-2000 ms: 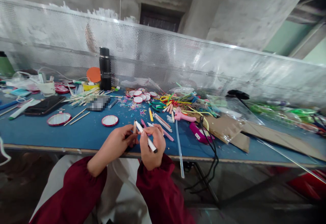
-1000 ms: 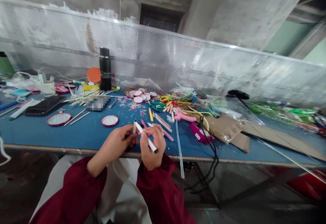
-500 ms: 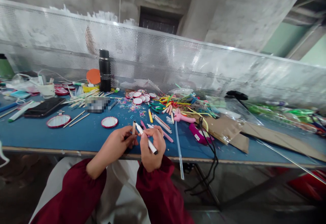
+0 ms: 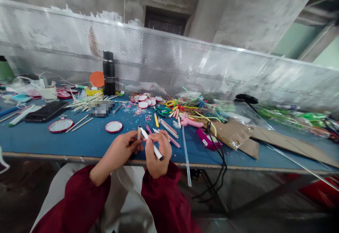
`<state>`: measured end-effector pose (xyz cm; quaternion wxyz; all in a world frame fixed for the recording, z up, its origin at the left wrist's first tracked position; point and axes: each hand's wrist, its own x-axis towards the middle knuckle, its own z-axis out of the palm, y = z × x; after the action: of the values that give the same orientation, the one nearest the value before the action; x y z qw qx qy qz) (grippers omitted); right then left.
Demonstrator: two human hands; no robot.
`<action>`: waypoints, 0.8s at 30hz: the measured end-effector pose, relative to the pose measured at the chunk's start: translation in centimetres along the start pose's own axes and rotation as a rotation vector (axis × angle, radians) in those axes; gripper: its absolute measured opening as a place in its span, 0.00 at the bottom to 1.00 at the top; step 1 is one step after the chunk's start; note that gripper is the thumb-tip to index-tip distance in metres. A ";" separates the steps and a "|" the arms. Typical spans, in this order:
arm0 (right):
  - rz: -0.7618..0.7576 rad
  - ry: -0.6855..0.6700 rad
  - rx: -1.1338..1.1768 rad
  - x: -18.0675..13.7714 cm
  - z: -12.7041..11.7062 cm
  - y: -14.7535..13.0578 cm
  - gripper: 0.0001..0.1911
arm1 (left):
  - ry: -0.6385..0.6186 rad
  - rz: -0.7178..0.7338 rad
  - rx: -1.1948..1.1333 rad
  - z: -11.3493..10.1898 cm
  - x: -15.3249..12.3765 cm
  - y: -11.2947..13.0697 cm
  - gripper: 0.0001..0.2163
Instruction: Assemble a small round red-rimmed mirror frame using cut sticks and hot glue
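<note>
My left hand [image 4: 125, 145] pinches a small flat wooden stick [image 4: 139, 133], held upright near the table's front edge. In my right hand [image 4: 159, 151] is a white marker [image 4: 154, 147] with a black end, gripped like a pen. The marker's upper tip is beside the top of the stick; whether they touch I cannot tell. Just beyond my hands lie pink and white markers [image 4: 172, 140] and a yellow marker [image 4: 156, 120]. A round white disc with a red rim [image 4: 113, 127] rests left of my hands.
A pink glue gun [image 4: 191, 121] and a magenta pouch-like item [image 4: 208, 139] with black cords lie to the right. Behind are a black bottle [image 4: 108, 73], wooden sticks [image 4: 82, 102] and coloured cords [image 4: 196, 107]. A phone [image 4: 47, 111] lies left; cardboard [image 4: 291, 144] lies right.
</note>
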<state>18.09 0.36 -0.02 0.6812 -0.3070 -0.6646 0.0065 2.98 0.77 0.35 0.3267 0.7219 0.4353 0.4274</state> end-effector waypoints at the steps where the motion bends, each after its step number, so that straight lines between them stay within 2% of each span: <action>1: -0.003 -0.008 0.002 0.0 0.0 0.0 0.05 | 0.002 0.002 0.004 0.0 0.0 0.0 0.04; 10: 0.004 -0.035 0.013 0.0 0.0 0.0 0.05 | 0.005 0.009 -0.012 0.0 0.0 -0.3 0.04; 24: 0.005 0.008 -0.020 -0.1 0.0 0.2 0.05 | 0.006 -0.005 0.009 -0.1 0.0 0.0 0.05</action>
<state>18.11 0.44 -0.21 0.6806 -0.3155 -0.6612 0.0004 2.93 0.82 0.37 0.3230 0.7210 0.4401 0.4267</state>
